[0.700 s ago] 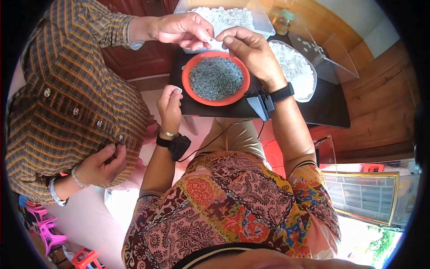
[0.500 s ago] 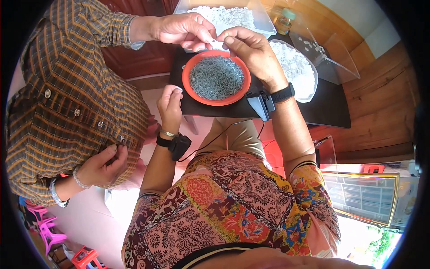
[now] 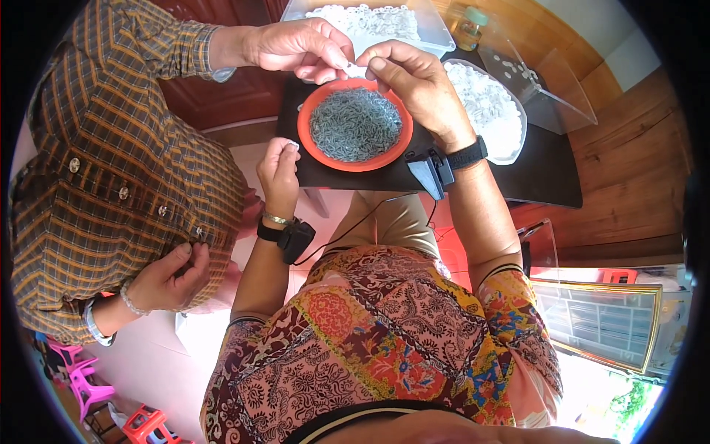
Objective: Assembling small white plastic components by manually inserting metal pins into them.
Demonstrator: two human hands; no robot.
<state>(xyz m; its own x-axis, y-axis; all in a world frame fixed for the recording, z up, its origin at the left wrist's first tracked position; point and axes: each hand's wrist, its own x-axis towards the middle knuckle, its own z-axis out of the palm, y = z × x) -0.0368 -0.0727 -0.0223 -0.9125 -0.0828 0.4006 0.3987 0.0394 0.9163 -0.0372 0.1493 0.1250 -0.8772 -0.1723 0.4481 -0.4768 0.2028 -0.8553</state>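
My right hand (image 3: 420,87) is closed in a pinch on a small white plastic piece (image 3: 356,71) above an orange plate (image 3: 303,127). Another person's hand (image 3: 307,50) reaches in from the left, its fingertips at the same piece. The plate bears a heap of small grey metal pins (image 3: 355,126), perhaps nails. Left of the plate's rim, my left hand (image 3: 278,174) is closed, with a small white piece (image 3: 295,145) showing at its fingertips. Both my wrists wear black straps with small devices.
At the back stands a clear tub (image 3: 442,43) with white ring-shaped pieces. To the right, a white tray (image 3: 523,122) holds more white pieces on the dark table (image 3: 547,174). Beyond it are a jar (image 3: 469,29) and a clear box (image 3: 566,103). The person in plaid (image 3: 140,170) stands close left.
Both pinching hands stay on the white piece with almost no movement. The view has shifted slightly, and the other person's body leans a little differently.
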